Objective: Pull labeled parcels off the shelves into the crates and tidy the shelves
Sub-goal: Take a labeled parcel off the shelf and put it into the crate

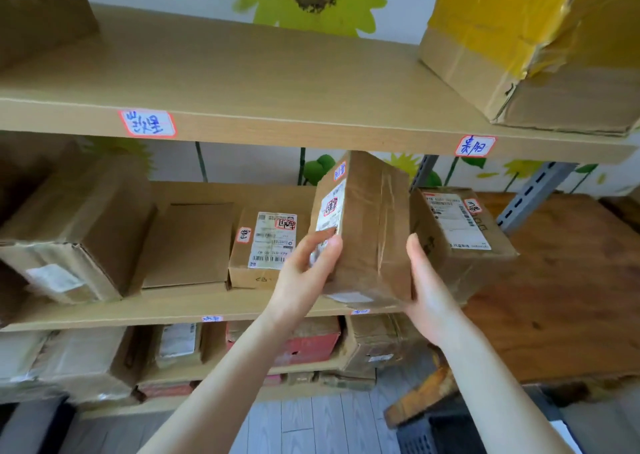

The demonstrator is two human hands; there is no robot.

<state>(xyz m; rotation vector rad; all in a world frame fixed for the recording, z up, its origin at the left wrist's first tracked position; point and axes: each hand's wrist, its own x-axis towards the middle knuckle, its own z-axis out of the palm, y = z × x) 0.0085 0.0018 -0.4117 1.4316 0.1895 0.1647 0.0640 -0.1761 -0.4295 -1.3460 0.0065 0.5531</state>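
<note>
Head view: the taped brown parcel (pixel 367 232) is held tilted at the front edge of the middle shelf (pixel 156 310), towards its right end, between the left box (pixel 266 246) and the right box (pixel 457 232). The left grip (pixel 304 266) clamps its label face, thumb on the sticker. The right grip (pixel 429 291) clasps the opposite side, fingers hidden underneath. The cardboard looks stiff and the load modest, but glossy tape may slip. Holding low on opposite sides, with fingers under the base, seems safest.
</note>
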